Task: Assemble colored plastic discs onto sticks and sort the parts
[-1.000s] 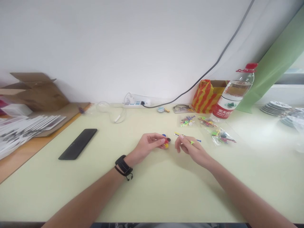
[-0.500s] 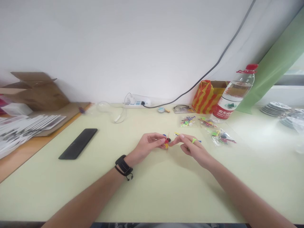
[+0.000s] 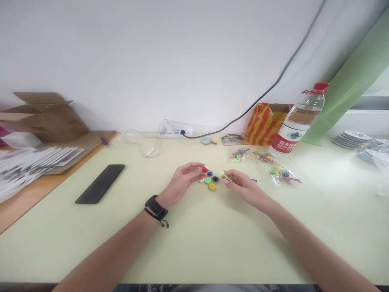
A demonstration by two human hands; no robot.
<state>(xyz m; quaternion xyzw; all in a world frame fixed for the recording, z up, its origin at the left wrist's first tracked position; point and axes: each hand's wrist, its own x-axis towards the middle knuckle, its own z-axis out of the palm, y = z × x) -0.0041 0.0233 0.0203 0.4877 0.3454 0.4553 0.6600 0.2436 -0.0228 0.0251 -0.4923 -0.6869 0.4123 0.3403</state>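
At left over the pale tabletop (image 3: 194, 243), the left hand (image 3: 182, 178) pinches a red piece (image 3: 204, 169) beside loose coloured discs (image 3: 212, 186); the right hand (image 3: 244, 186), apart from it, pinches a lime-green stick (image 3: 226, 176). The step looks like handling pieces singly; the next move calls for a light pinch.

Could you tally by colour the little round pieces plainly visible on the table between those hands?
Blue piece: 1
Green piece: 1
Black piece: 1
Yellow piece: 1
Total: 4, leaving out a whitish bit partly hidden by the left hand.
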